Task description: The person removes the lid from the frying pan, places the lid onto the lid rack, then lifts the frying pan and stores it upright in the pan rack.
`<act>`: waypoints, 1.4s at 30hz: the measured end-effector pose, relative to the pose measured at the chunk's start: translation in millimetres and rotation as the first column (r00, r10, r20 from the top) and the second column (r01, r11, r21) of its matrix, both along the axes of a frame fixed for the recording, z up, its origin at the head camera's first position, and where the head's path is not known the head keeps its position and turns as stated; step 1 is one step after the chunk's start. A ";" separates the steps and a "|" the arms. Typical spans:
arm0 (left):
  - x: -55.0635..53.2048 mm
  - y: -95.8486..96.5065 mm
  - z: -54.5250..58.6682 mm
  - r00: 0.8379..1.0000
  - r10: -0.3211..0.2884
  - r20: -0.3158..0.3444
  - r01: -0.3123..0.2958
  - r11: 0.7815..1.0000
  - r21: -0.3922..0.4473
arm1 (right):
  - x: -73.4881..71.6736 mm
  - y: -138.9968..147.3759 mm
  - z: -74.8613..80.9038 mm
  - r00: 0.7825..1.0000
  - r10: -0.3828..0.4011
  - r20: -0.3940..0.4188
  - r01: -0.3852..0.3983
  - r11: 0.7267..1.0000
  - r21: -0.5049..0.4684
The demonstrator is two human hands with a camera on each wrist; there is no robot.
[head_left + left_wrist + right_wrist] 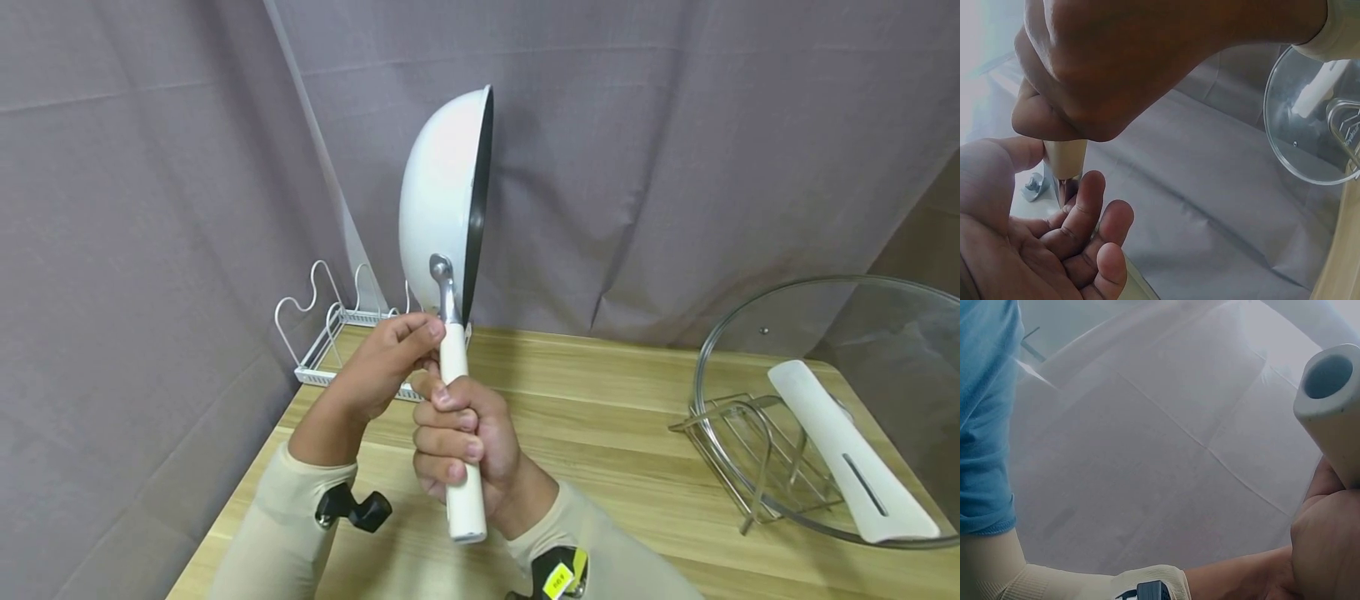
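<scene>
A white wok (pixel 438 192) with a dark inside is held up on edge, its opening facing right and its handle pointing down. My right hand (pixel 476 446) grips the cream handle (pixel 454 354) with fingers wrapped round its lower half. Higher up, my left hand (pixel 382 367) has its thumb and fingertips at the top of the handle, close to the metal joint (pixel 444 275). In the left wrist view, the left thumb and index finger flank the handle while the other fingers curl loosely. The right wrist view catches the hollow handle end (pixel 1335 434).
Behind the wok, a white wire rack (pixel 315 375) stands at the table's back left. At right, a large glass lid (pixel 757 292) with a long cream handle (pixel 847 450) leans in a metal rack (pixel 723 467). Grey curtains (pixel 600 167) hang behind the wooden table (pixel 585 417).
</scene>
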State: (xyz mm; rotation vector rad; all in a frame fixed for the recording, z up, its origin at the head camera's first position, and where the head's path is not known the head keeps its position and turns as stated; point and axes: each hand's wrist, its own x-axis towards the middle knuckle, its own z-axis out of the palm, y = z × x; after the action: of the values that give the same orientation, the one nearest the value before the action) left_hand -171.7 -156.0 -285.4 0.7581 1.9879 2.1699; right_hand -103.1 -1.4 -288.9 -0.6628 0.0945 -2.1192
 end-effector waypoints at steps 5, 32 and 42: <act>-0.4 0.5 -0.5 1.000 0.008 0.006 -0.008 1.000 -0.005 | -0.6 0.1 -0.5 1.000 0.010 0.005 -0.010 1.000 -0.007; -2.1 -0.5 -0.5 0.999 0.034 0.004 -0.034 0.999 -0.019 | -4.2 -4.1 -3.0 1.000 0.012 0.003 -0.012 1.000 -0.021; -1.1 -1.2 -0.2 0.999 0.041 0.001 -0.041 0.999 -0.021 | -5.0 -4.5 -2.9 1.000 0.008 0.009 -0.008 1.000 -0.012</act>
State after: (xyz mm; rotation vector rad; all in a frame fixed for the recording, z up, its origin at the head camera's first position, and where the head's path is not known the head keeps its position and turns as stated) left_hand -172.8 -157.3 -285.5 0.7186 2.0401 2.1679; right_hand -108.0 -6.0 -291.8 -0.6597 0.0741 -2.1167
